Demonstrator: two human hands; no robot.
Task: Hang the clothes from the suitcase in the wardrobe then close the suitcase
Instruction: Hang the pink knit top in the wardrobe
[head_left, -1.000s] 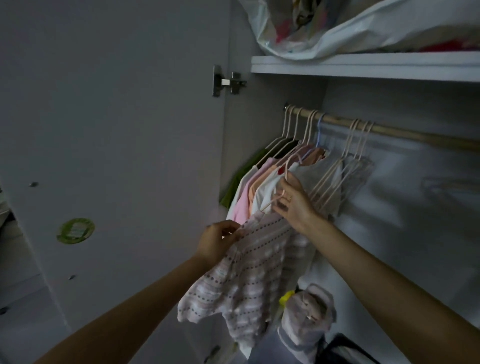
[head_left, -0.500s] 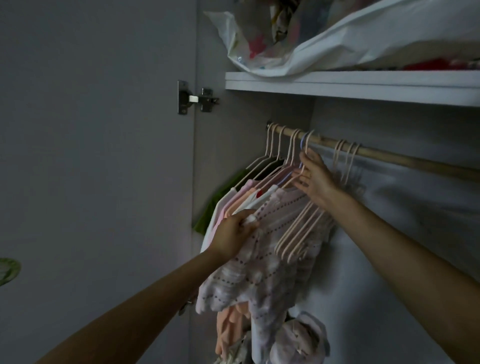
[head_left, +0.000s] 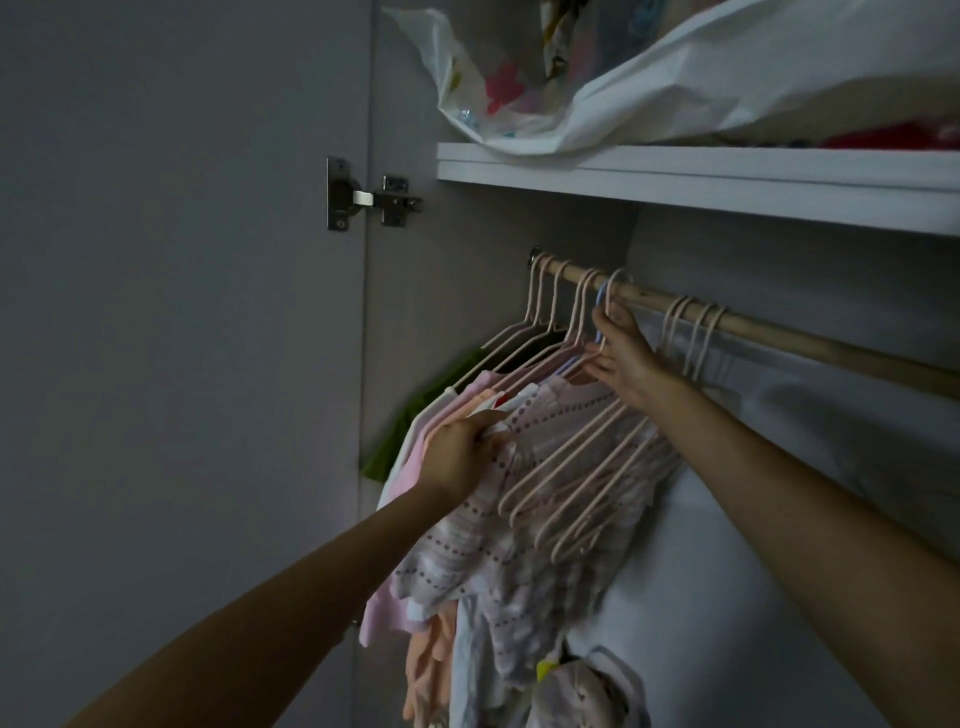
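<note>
Dotted pink garment (head_left: 519, 525) hangs lengthwise down from the wooden rail (head_left: 779, 338), its hanger hook pointing up, right hand (head_left: 626, 358) pinching that hanger's neck while left hand (head_left: 460, 454) grips the shoulder fabric.

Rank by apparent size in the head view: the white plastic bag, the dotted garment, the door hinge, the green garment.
1. white plastic bag
2. dotted garment
3. green garment, mostly hidden, so unsure
4. door hinge
</note>
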